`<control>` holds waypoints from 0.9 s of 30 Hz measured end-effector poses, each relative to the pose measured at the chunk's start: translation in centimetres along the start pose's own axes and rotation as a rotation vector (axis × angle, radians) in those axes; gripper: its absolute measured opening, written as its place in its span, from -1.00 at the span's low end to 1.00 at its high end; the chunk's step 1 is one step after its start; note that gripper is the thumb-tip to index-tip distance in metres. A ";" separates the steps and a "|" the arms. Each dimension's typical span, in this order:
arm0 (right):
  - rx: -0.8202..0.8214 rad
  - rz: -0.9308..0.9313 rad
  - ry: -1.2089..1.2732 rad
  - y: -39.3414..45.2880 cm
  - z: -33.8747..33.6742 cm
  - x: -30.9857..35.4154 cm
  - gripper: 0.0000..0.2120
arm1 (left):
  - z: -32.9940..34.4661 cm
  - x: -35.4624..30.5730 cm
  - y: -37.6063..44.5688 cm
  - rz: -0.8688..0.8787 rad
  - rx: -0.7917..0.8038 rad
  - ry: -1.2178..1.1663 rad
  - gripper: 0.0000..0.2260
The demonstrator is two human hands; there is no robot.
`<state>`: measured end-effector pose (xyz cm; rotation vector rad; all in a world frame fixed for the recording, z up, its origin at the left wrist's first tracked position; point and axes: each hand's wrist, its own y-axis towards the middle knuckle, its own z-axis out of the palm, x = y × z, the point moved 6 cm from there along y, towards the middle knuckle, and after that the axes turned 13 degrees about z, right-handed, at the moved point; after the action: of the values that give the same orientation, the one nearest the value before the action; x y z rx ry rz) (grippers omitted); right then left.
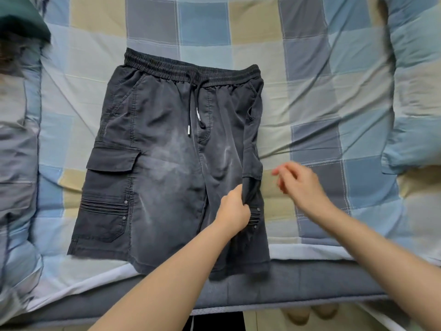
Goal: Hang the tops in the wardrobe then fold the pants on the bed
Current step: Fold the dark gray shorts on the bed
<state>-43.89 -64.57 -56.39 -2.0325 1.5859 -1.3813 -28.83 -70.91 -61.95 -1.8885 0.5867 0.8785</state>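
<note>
A pair of dark grey cargo shorts (164,163) lies flat on the bed (334,103), front side up, with the waistband toward the far side and the leg hems near the front edge of the mattress. The hem of the right leg reaches a little over that edge. The cloth is thin and smooth with a faded, washed look; pale worn patches show in the middle of the front. The waistband (191,70) is elastic and gathered into small ridges, and a dark drawstring (194,108) with light tips hangs down from its centre. On the left leg there is a cargo pocket (112,161) with a square flap, and below it a second pocket with stitched pleats and small metal studs. It is not possible to see if anything is inside the pockets.

The left hand (235,209) grips a bunch of the cloth at the outer side of the right leg, with the fingers curled tightly around it, so the cloth rises there in a small fold. The right hand (300,185) is just beside the shorts, over the sheet, blurred, with the fingers loosely bent and holding nothing.

The bed cover is a soft, wrinkled cotton in a check of blue, grey, cream and pale yellow squares. At the far left corner lies a dark green cloth (21,17).
</note>
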 end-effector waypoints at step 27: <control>-0.023 -0.018 -0.002 12.5 24.0 31.1 -0.81 | -24.9 24.0 -13.5 -0.260 -0.270 -0.248 -0.92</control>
<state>-34.28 -104.42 -60.92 -2.0656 1.5933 -1.3727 3.93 -87.99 -65.63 -1.9977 0.0707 1.0365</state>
